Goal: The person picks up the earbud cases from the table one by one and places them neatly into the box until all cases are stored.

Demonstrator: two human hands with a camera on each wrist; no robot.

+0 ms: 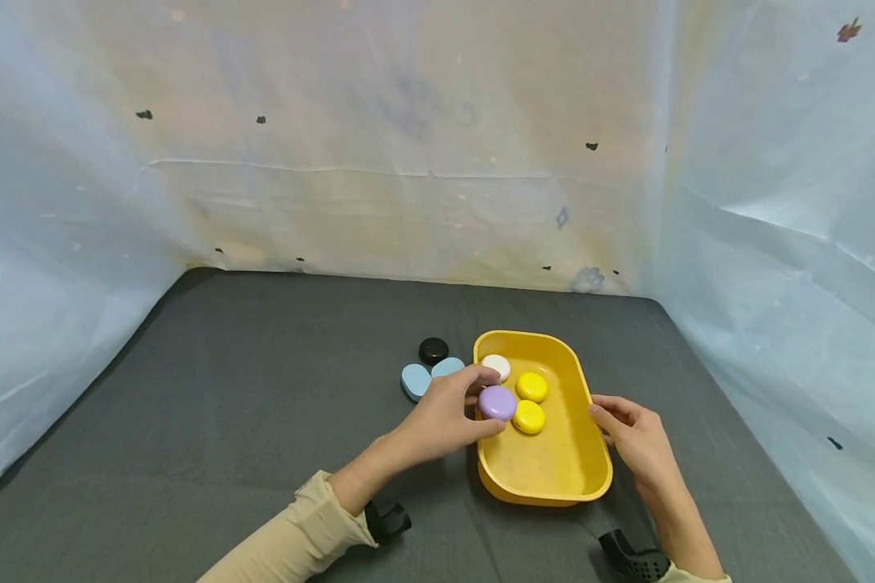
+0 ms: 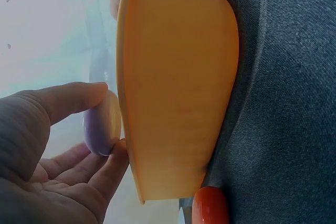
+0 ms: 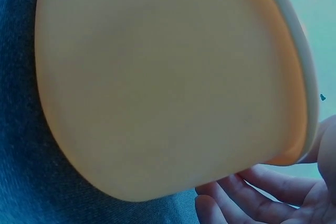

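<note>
My left hand (image 1: 445, 414) pinches a glossy purple round disc (image 1: 497, 403) between thumb and fingers, over the left rim of a yellow tray (image 1: 565, 461). In the left wrist view the purple disc (image 2: 100, 129) is tilted on edge beside the tray's outer wall (image 2: 178, 87). My right hand (image 1: 636, 437) holds the tray's right rim, with the thumb at the rim and the fingers beneath it in the right wrist view. Inside the tray lie two yellow discs (image 1: 532, 387) and a white disc (image 1: 496, 368), close to the left hand.
Left of the tray, a black disc (image 1: 433, 351) and two light blue pieces (image 1: 416, 380) sit on the grey cloth surface (image 1: 262, 421). A red rounded piece (image 2: 210, 205) shows near the tray in the left wrist view. Pale sheeting (image 1: 408, 202) encloses the back and sides.
</note>
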